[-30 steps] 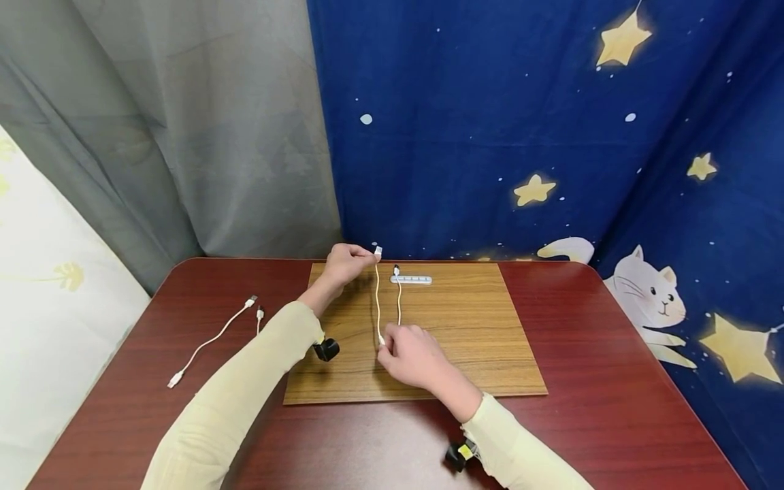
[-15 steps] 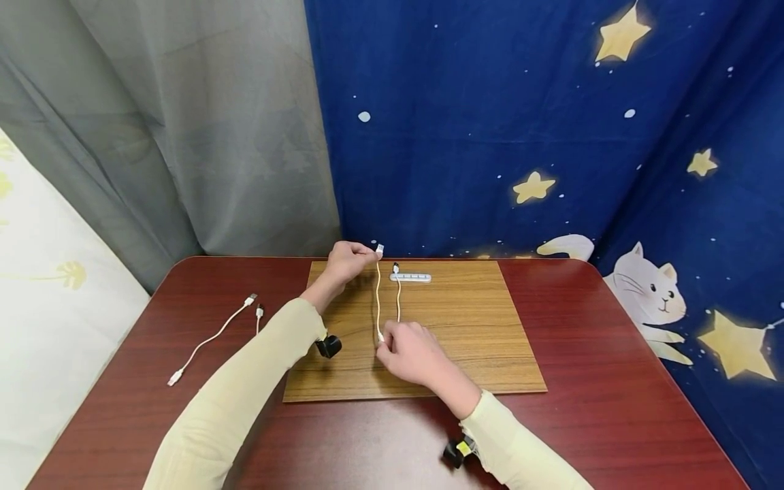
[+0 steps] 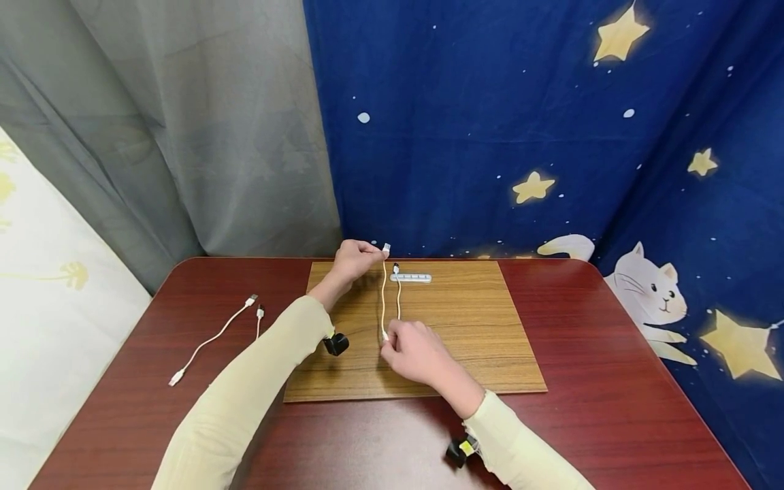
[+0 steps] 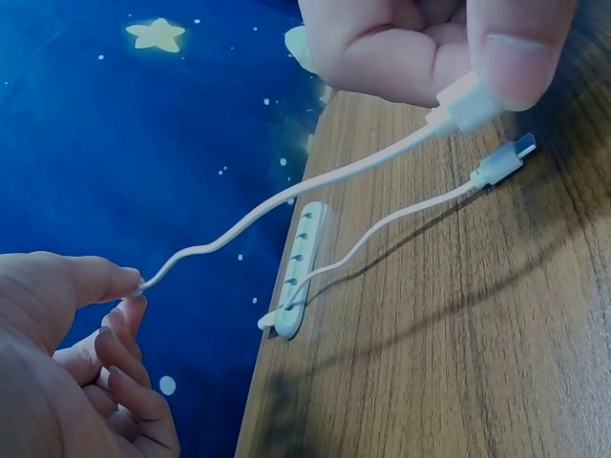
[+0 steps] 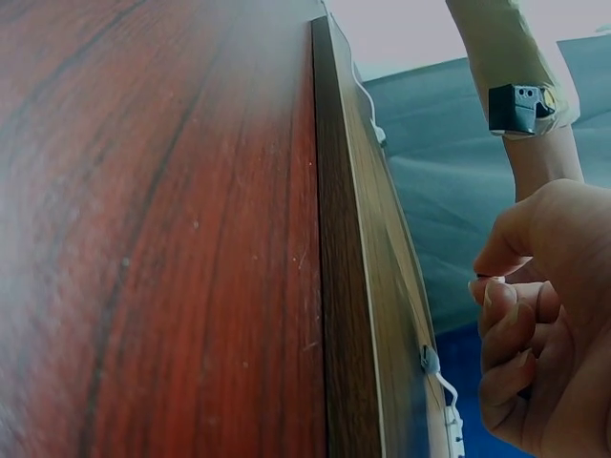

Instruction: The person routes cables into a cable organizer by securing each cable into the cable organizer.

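Now shifted rightward, white cable (image 4: 334, 176), both ends pinched (left hand (image 3: 356, 260), right hand (image 3: 418, 350))

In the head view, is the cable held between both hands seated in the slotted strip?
No, the held cable runs from the left hand to the right hand, passing left of the slotted strip.
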A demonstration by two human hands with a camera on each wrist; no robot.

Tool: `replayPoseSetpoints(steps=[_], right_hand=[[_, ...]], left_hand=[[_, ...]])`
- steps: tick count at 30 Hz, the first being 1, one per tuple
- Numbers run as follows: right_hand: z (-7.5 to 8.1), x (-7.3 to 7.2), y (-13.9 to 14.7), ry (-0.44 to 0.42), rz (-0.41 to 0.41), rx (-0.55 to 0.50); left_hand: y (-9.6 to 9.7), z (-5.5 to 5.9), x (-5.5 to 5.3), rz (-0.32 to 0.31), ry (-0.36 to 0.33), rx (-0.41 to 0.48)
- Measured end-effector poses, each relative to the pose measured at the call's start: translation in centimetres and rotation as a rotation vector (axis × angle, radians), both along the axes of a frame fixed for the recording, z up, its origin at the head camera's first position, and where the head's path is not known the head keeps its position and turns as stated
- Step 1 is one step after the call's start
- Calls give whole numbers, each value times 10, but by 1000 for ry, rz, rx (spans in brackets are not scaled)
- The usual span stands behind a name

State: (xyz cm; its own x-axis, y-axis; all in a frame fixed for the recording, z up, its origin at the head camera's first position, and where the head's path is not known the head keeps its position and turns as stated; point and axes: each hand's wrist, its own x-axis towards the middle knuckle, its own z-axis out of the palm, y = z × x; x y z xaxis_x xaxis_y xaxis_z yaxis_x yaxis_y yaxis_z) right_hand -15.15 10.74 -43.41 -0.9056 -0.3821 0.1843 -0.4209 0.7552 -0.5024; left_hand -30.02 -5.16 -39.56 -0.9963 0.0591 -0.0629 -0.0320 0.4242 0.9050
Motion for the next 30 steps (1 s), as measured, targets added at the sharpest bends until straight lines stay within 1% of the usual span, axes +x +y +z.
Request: replayPoseSetpoints(steps=[8, 14, 21, 30], right_hand=[[-3, -1, 3, 4, -11, 2], [-5, -1, 6, 0, -20, 5], [-3, -2, 7, 6, -28, 13], [-1, 0, 9, -15, -60, 22]], left_hand=[[6, -1, -1, 0, 15, -30], [10, -4, -3, 2, 11, -29], [14, -4, -5, -1, 18, -39], [19, -5, -5, 7, 8, -39]])
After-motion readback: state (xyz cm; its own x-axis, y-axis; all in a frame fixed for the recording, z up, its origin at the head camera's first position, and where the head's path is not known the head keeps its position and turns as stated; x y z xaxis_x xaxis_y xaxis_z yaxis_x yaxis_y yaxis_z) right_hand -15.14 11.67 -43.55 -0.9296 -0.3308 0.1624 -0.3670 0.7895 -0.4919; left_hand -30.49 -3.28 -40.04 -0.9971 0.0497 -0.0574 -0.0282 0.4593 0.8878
